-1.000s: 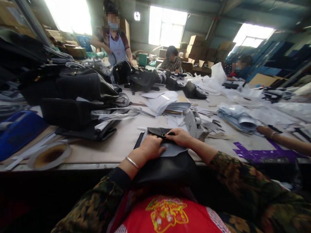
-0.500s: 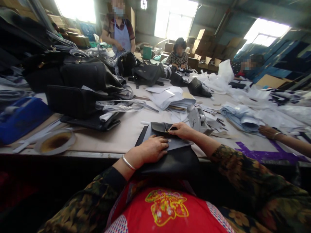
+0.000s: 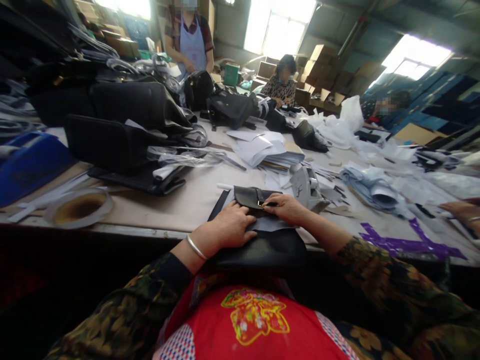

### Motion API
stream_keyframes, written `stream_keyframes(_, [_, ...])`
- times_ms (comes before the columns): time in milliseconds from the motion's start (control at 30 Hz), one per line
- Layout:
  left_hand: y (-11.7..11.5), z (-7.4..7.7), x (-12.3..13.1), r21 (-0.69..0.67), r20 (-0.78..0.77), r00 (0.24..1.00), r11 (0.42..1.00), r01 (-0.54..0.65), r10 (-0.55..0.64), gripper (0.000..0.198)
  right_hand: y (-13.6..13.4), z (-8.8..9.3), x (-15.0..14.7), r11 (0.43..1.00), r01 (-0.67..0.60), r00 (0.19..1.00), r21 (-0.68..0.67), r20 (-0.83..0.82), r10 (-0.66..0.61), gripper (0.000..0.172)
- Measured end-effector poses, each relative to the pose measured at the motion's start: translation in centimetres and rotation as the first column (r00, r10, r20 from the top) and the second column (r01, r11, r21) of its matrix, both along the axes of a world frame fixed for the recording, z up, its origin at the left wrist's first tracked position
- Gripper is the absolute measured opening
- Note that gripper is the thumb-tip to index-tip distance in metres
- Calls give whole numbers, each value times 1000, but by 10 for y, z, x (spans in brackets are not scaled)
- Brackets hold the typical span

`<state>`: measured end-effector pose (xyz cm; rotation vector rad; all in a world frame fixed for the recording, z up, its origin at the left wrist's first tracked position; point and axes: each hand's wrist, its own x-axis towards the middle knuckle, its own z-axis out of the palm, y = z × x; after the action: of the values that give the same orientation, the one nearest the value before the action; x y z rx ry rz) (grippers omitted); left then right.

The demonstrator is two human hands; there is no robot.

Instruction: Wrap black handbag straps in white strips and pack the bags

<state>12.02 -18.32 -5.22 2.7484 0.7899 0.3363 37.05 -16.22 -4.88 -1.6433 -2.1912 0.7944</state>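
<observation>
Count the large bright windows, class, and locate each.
3: left window, at upper left; middle window, right of top centre; right window, at upper right. Others may be hidden.

Worktable (image 3: 161,212), one, pale-topped, set across the room. Windows, three: daylight admitted at left (image 3: 127,7), centre (image 3: 287,30) and right (image 3: 422,52). Wall (image 3: 229,29), grey. Cardboard boxes (image 3: 332,75), brown, stacked below the windows.

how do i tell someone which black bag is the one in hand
Find the pale table, then the red apron at its near edge. Beyond the apron, the bag lies under the left hand and right hand. Unlike the black bags heaped at left, it shows a grey sheet beside a flap with a gold buckle.
</observation>
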Motion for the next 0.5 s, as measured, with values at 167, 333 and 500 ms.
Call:
stream_keyframes(167, [-3, 7, -5, 0, -12, 998, 999, 54, -54, 26, -1, -1, 0, 1000, -23, 1000, 10, -14, 23, 15])
stream_keyframes(333, [-4, -2, -8, 45, -8, 999, 998, 39, -39, 27, -9, 6, -3, 993, -96, 995, 75, -21, 98, 16])
stream_keyframes(500, [0, -9, -15, 57, 65, 997, 997, 49, -52, 25, -19, 6, -3, 991, -106, 994, 83, 38, 104, 17])
